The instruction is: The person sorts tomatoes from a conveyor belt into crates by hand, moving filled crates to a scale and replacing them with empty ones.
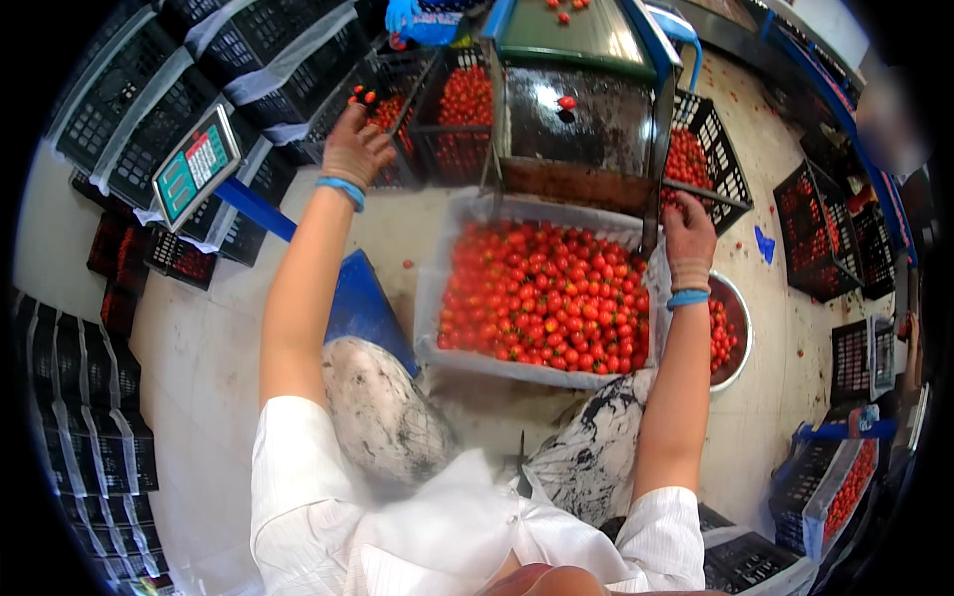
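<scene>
My left hand (pixel 358 151), in a stained glove with a blue-edged cuff, reaches over a black plastic crate (pixel 414 128) at the far left. Its fingers are spread. Several loose cherry tomatoes (pixel 363 94) appear just past the fingertips, apparently in the air. My right hand (pixel 689 237), gloved alike, is at the right rim of the lined crate, fingers bent downward; whether they hold a tomato is hidden. Between my arms stands the lined crate (pixel 514 366), full of red cherry tomatoes (pixel 551 298). A single tomato (pixel 566 102) is on the dark metal chute (pixel 574 138) above it.
A metal bowl of tomatoes (pixel 738 357) stands right of the lined crate. A platform scale (pixel 197 167) with a blue post (pixel 257 208) is left. Stacked black crates (pixel 82 417) line the left side. Beyond the chute, a blue-gloved hand (pixel 402 15) of another person shows.
</scene>
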`<state>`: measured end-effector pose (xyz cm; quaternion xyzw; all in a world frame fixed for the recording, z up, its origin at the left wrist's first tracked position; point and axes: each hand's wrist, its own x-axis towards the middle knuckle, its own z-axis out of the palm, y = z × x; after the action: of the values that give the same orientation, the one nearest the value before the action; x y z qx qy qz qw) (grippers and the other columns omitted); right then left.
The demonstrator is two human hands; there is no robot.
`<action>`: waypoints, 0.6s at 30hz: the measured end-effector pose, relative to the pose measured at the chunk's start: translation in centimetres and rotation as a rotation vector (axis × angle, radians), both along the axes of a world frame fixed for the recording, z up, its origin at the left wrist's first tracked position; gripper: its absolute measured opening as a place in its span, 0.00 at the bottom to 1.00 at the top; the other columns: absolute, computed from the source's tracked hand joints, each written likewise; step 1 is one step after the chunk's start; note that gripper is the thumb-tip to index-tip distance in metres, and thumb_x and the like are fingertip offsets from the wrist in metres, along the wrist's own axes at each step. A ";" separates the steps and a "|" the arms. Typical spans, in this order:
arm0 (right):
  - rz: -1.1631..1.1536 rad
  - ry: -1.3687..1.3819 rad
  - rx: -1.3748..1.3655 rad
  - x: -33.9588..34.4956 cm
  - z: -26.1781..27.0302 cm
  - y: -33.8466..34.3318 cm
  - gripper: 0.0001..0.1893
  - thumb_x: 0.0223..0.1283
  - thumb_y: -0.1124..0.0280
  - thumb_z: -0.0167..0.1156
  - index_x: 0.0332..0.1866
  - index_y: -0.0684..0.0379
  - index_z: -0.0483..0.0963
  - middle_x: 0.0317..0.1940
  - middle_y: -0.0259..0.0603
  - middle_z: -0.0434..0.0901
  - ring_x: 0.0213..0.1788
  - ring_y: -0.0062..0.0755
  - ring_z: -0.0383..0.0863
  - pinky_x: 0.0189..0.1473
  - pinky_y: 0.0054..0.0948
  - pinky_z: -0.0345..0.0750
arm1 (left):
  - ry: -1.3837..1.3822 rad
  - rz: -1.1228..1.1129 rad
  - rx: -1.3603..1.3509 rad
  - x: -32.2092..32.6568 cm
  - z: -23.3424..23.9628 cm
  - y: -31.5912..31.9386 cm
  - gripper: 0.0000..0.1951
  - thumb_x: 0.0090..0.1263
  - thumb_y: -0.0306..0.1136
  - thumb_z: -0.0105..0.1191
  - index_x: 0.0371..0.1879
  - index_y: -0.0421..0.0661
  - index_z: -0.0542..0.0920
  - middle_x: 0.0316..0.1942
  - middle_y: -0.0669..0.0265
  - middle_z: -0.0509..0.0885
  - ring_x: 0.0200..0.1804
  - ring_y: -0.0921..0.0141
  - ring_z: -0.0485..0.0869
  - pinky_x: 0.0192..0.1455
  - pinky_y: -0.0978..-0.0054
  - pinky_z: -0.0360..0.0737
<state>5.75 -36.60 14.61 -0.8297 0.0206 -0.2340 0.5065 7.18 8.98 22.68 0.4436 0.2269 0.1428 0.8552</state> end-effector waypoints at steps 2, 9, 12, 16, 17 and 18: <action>-0.042 -0.077 -0.013 0.6 -0.8 -1.1 0.17 0.52 0.69 0.60 0.48 0.62 0.74 0.33 0.44 0.81 0.35 0.29 0.79 0.42 0.25 0.74 | 0.073 -0.233 0.182 -1.6 -4.5 -2.4 0.29 0.60 0.44 0.54 0.58 0.44 0.65 0.55 0.53 0.72 0.54 0.56 0.75 0.50 0.56 0.75; -0.091 -0.008 -0.058 2.1 -1.6 -1.7 0.24 0.48 0.62 0.62 0.51 0.61 0.73 0.46 0.51 0.77 0.48 0.42 0.77 0.51 0.32 0.71 | -0.133 -1.022 1.208 -7.2 -17.6 -3.9 0.15 0.55 0.37 0.58 0.40 0.43 0.78 0.35 0.66 0.82 0.38 0.70 0.82 0.35 0.72 0.80; -0.104 0.038 -0.143 2.9 -2.4 -2.5 0.25 0.48 0.59 0.61 0.52 0.61 0.72 0.46 0.50 0.77 0.47 0.41 0.78 0.50 0.31 0.72 | -0.095 -1.015 1.555 -8.6 -18.8 -7.1 0.14 0.55 0.37 0.56 0.37 0.43 0.80 0.36 0.64 0.83 0.36 0.68 0.82 0.39 0.71 0.79; -0.062 0.055 -0.071 2.8 -2.4 -2.1 0.24 0.49 0.60 0.62 0.52 0.60 0.73 0.45 0.49 0.78 0.46 0.41 0.79 0.50 0.31 0.73 | 0.359 -1.414 1.962 -8.9 -17.2 -9.3 0.13 0.55 0.37 0.53 0.38 0.48 0.82 0.34 0.61 0.84 0.35 0.63 0.82 0.42 0.69 0.77; -0.065 0.056 -0.072 2.8 -2.4 -2.1 0.24 0.49 0.60 0.62 0.52 0.60 0.73 0.45 0.49 0.78 0.46 0.41 0.79 0.50 0.31 0.73 | 0.403 -1.506 2.025 -8.7 -16.7 -9.8 0.12 0.55 0.36 0.53 0.38 0.49 0.82 0.33 0.62 0.84 0.35 0.62 0.82 0.42 0.69 0.77; -0.059 0.075 -0.061 2.8 -2.2 -1.9 0.24 0.49 0.60 0.62 0.52 0.60 0.73 0.45 0.49 0.78 0.47 0.40 0.79 0.50 0.31 0.73 | 0.437 -1.554 2.042 -8.8 -16.4 -9.6 0.12 0.55 0.36 0.53 0.37 0.49 0.83 0.32 0.62 0.84 0.36 0.63 0.82 0.41 0.69 0.77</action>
<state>8.59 -38.50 12.37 -0.8520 0.0568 -0.2181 0.4725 -1.58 -0.67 6.26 0.9184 -0.1646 -0.3543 -0.0624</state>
